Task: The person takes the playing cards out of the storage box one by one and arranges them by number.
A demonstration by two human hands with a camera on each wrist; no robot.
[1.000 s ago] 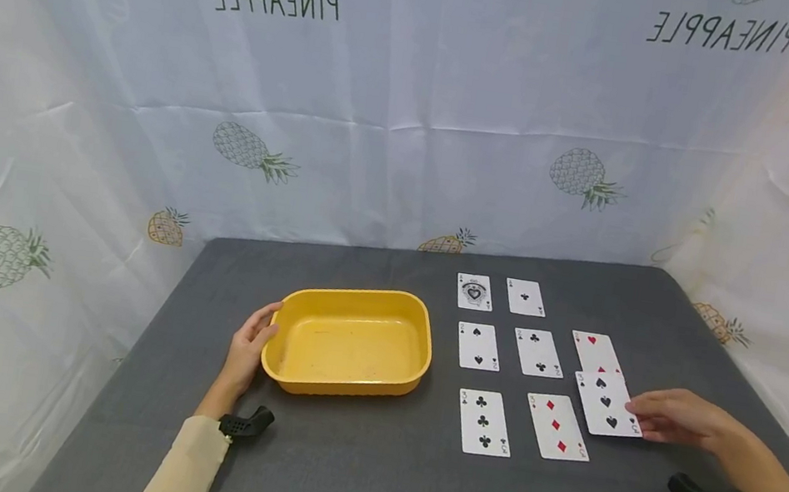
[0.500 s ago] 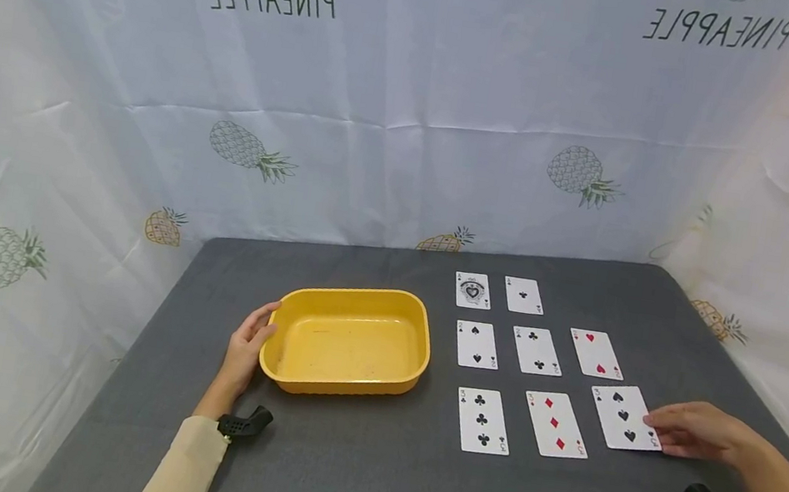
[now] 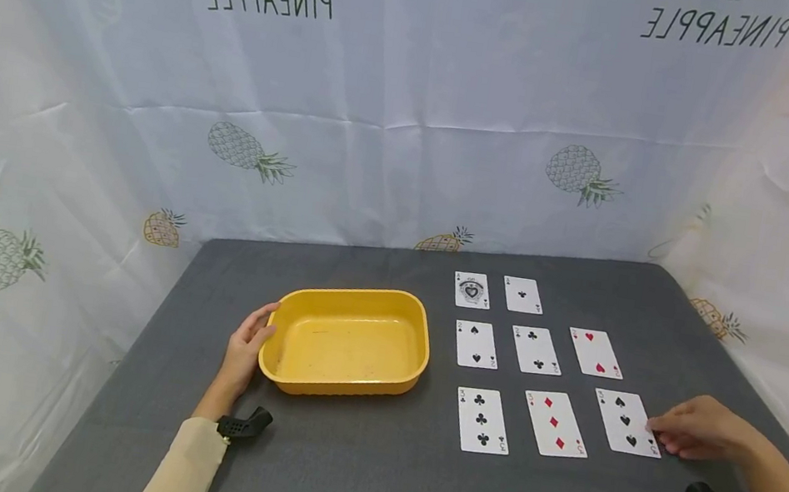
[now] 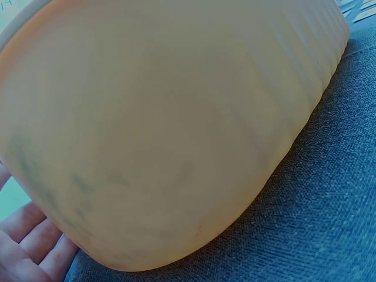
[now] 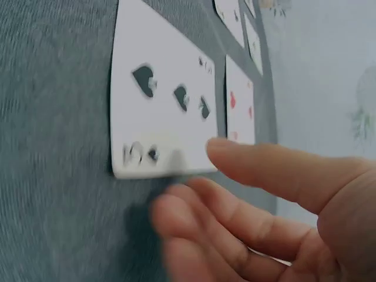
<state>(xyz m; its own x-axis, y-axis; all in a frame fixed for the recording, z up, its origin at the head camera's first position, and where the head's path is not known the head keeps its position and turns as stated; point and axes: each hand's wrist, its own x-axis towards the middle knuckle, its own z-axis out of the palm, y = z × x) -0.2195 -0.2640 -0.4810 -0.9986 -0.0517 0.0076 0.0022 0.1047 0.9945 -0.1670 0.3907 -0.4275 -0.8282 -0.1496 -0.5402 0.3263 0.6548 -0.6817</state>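
Observation:
My right hand (image 3: 705, 431) is at the right edge of a three-of-spades playing card (image 3: 627, 423), which lies face up on the dark table. In the right wrist view, the thumb (image 5: 264, 167) hovers at the card's corner and the loosely bent fingers (image 5: 205, 229) stand off its short edge. My left hand (image 3: 246, 351) holds the left end of a yellow plastic tray (image 3: 336, 390), its thumb at the rim. The tray's outer wall (image 4: 176, 135) fills most of the left wrist view, with a few fingers (image 4: 35, 247) showing at its lower left.
More playing cards lie face up in rows: a three of diamonds (image 3: 555, 424), a three of clubs (image 3: 483, 421), a two of hearts (image 3: 595, 353), other twos, and two aces at the back. A white curtain (image 3: 419, 73) with pineapple prints hangs behind and around the table (image 3: 347, 475).
The right hand has moved right and toward me with the three of spades, uncovering the two of hearts; the card now lies flat beside the three of diamonds. The left hand stays put.

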